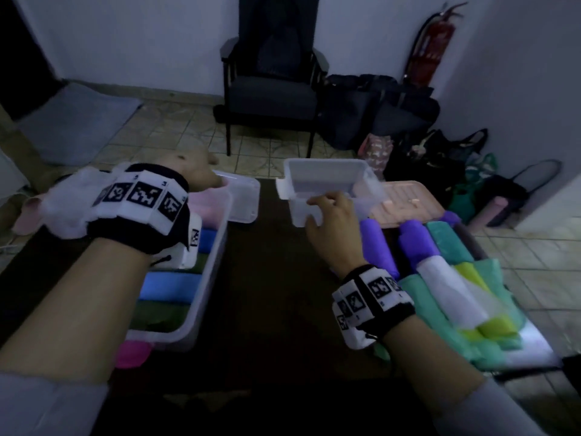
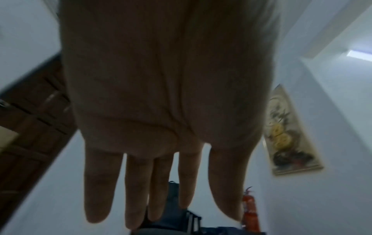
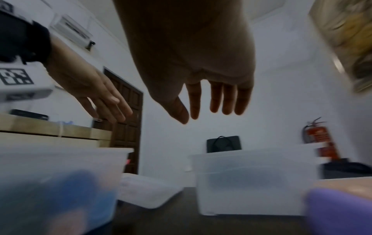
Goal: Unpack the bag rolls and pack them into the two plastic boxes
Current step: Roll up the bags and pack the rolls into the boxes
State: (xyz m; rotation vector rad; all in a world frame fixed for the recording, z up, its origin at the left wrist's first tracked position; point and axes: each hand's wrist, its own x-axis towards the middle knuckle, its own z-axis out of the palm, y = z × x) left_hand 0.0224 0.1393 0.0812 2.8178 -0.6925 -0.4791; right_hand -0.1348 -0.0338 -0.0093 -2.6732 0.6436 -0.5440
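Observation:
Two clear plastic boxes stand on a dark table. The left box holds blue, green and pale pink bag rolls. My left hand hovers over its far end with fingers straight, holding nothing. The right box looks empty. My right hand hangs open just above its near rim; I cannot tell if it touches. To the right lie purple, teal, white and yellow-green rolls.
A clear lid lies behind the left box, a pink lid behind the right box. One pink roll sits at the left box's near end. Beyond the table are a chair, floor bags and a fire extinguisher.

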